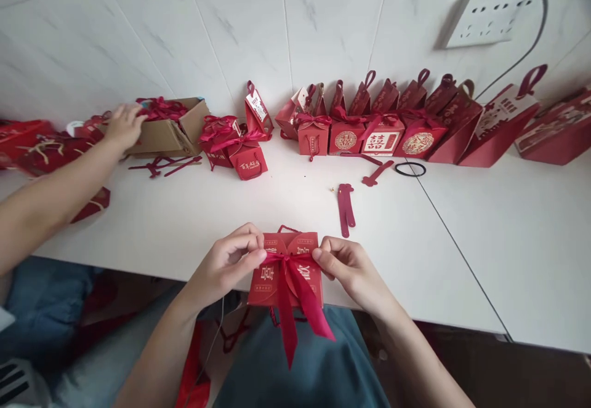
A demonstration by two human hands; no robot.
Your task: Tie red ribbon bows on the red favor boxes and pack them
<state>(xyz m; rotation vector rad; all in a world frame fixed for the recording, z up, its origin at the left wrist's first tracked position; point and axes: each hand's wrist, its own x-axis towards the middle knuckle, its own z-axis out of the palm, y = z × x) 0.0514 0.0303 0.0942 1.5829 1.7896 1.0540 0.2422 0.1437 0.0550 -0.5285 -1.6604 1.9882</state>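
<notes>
At the near edge of the worktop (194,223) is a red box (262,296) topped with a bow (285,260); the left hand (231,261) and right hand (345,265) each pinch one side. More boxes (346,137) line the back edge; leftward, a co-worker's hand (124,126) meets a carton (154,140).

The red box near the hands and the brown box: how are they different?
The red box has pale writing; the brown box shows a plain brown side.
The red box's top flaps are folded over, with a bow on top; the brown box is open, with red stuff inside.
The red box is at the table's near edge; the brown box is back by the wall.
Both have something red on or in them.
</notes>
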